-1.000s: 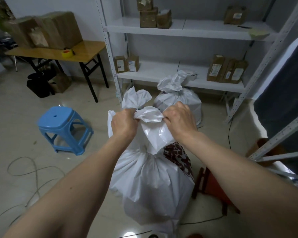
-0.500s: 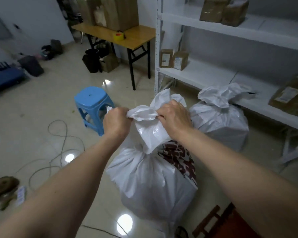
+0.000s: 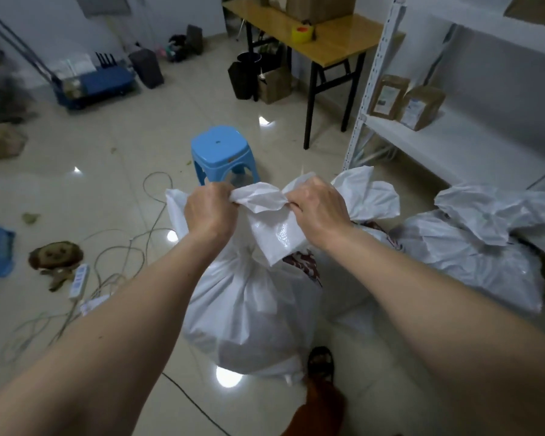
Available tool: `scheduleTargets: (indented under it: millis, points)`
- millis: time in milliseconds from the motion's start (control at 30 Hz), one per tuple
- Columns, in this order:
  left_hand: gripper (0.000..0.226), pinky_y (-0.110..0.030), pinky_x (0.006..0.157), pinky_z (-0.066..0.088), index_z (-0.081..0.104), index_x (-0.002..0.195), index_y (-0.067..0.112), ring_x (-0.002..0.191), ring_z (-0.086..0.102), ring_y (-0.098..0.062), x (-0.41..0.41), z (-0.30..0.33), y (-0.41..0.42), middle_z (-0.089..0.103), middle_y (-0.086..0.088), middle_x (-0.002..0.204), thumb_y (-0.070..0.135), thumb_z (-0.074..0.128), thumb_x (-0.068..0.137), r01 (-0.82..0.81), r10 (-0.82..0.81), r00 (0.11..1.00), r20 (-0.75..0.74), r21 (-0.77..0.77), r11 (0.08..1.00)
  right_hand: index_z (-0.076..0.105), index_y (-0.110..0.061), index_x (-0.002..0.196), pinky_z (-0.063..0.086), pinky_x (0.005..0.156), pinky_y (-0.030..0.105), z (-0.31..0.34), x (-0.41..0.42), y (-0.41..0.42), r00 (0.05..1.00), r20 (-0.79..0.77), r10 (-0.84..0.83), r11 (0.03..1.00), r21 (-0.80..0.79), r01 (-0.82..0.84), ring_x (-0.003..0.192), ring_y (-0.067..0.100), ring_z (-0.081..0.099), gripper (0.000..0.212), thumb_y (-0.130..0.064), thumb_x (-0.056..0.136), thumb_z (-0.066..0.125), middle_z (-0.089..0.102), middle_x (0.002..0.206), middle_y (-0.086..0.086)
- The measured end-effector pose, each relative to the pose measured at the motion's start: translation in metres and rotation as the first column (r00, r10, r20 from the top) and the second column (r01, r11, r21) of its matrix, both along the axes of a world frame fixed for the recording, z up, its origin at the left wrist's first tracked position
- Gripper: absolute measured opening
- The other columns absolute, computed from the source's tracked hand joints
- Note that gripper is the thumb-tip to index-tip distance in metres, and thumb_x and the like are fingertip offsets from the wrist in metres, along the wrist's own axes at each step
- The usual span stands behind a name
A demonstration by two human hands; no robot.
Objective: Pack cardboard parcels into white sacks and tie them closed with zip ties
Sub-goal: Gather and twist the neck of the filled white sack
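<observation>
Both fists grip a full white sack's (image 3: 249,309) gathered top.
Left hand (image 3: 209,212) and right hand (image 3: 318,209) clench plastic; hard tugging could tear it.

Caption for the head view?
Both hands, left and right, grip the sack top beside a stool.

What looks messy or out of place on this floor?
Loose cables sprawl in tangled loops across the tiles beside a power strip, left of the sack that both hands grip. Small leaf scraps lie scattered nearby. The cables look like a trip hazard.
</observation>
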State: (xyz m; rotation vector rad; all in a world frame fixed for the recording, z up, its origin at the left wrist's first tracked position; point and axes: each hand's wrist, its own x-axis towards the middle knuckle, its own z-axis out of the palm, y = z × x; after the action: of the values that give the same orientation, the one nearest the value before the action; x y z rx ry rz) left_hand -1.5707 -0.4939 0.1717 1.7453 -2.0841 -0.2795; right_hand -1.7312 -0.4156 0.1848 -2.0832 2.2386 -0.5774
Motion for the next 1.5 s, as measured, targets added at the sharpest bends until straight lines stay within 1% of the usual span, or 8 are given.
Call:
scheduleTargets:
  millis: [267, 500, 833, 967, 1033, 1200, 1333, 1500]
  points:
    - [0.021, -0.032, 0.06, 0.035, 0.055, 0.065, 0.018, 0.069, 0.054, -0.028, -0.029, -0.044, -0.066, 0.056, -0.004, 0.069, 0.008, 0.05, 0.082, -0.205, 0.194, 0.973, 0.123, 0.09, 0.975, 0.069, -0.023, 0.104, 0.026, 0.073, 0.022, -0.05, -0.04, -0.101, 0.975, -0.008, 0.221, 0.961, 0.169, -0.217, 0.098, 0.022, 0.048, 0.028, -0.011, 0.094, 0.046, 0.058, 0.098, 0.004]
    - [0.023, -0.032, 0.056, 0.039, 0.06, 0.07, 0.013, 0.066, 0.055, -0.028, -0.045, -0.084, -0.098, 0.058, -0.006, 0.068, 0.0, 0.045, 0.081, -0.289, 0.243, 0.936, 0.257, 0.16, 0.944, 0.068, -0.022, 0.11, 0.027, 0.072, 0.026, -0.084, -0.058, -0.149, 0.949, 0.086, 0.304, 0.882, 0.351, -0.315, 0.101, 0.03, 0.05, 0.031, -0.014, 0.096, 0.042, 0.038, 0.089, 0.006]
    - [0.019, -0.031, 0.059, 0.033, 0.061, 0.08, 0.011, 0.072, 0.055, -0.03, -0.058, -0.141, -0.083, 0.064, -0.01, 0.082, 0.002, 0.045, 0.084, -0.393, 0.259, 0.88, 0.398, 0.305, 0.868, 0.065, -0.018, 0.119, 0.041, 0.086, 0.032, -0.14, -0.066, -0.166, 0.908, 0.176, 0.38, 0.794, 0.443, -0.417, 0.105, 0.032, 0.053, 0.036, -0.009, 0.094, 0.042, 0.059, 0.107, 0.015]
    - [0.018, -0.032, 0.059, 0.032, 0.059, 0.083, 0.009, 0.068, 0.047, -0.027, -0.081, -0.158, -0.074, 0.064, -0.012, 0.085, 0.004, 0.042, 0.087, -0.401, 0.277, 0.89, 0.363, 0.33, 0.855, 0.066, -0.013, 0.101, 0.038, 0.074, 0.029, -0.158, -0.08, -0.165, 0.92, 0.172, 0.352, 0.796, 0.462, -0.391, 0.099, 0.032, 0.054, 0.026, -0.004, 0.088, 0.045, 0.057, 0.101, 0.014]
    - [0.02, -0.032, 0.062, 0.036, 0.061, 0.098, 0.01, 0.08, 0.054, -0.03, -0.093, -0.158, -0.073, 0.065, -0.012, 0.093, 0.008, 0.043, 0.089, -0.393, 0.279, 0.897, 0.344, 0.328, 0.859, 0.065, -0.012, 0.102, 0.039, 0.074, 0.03, -0.162, -0.088, -0.163, 0.92, 0.181, 0.347, 0.8, 0.454, -0.391, 0.098, 0.033, 0.054, 0.024, -0.004, 0.089, 0.046, 0.058, 0.102, 0.015]
    - [0.055, -0.035, 0.101, 0.034, 0.051, 0.131, 0.014, 0.123, 0.038, -0.027, -0.131, -0.146, -0.072, 0.051, -0.007, 0.134, -0.005, 0.047, 0.08, -0.238, 0.204, 0.962, 0.181, 0.195, 0.951, 0.064, -0.017, 0.11, 0.042, 0.078, 0.032, -0.164, -0.111, -0.148, 0.902, 0.275, 0.333, 0.786, 0.447, -0.427, 0.101, 0.031, 0.054, 0.029, -0.006, 0.09, 0.047, 0.058, 0.105, 0.013]
    - [0.054, -0.03, 0.098, 0.035, 0.054, 0.129, 0.011, 0.121, 0.043, -0.024, -0.186, -0.132, -0.077, 0.055, -0.008, 0.129, -0.007, 0.053, 0.078, 0.028, -0.031, 0.999, 0.017, 0.178, 0.984, 0.056, -0.016, 0.123, 0.041, 0.085, 0.033, -0.151, -0.148, -0.13, 0.914, 0.266, 0.306, 0.843, 0.369, -0.39, 0.112, 0.024, 0.049, 0.032, -0.008, 0.094, 0.045, 0.057, 0.119, 0.006]
    - [0.044, -0.03, 0.093, 0.039, 0.059, 0.123, 0.016, 0.114, 0.051, -0.024, -0.283, -0.126, -0.064, 0.06, -0.006, 0.121, -0.001, 0.052, 0.083, 0.288, -0.302, 0.953, -0.011, 0.327, 0.9, 0.058, -0.014, 0.121, 0.033, 0.086, 0.032, -0.141, -0.237, -0.088, 0.972, 0.142, 0.187, 0.891, 0.393, -0.229, 0.108, 0.025, 0.049, 0.035, -0.004, 0.094, 0.038, 0.06, 0.112, 0.006]
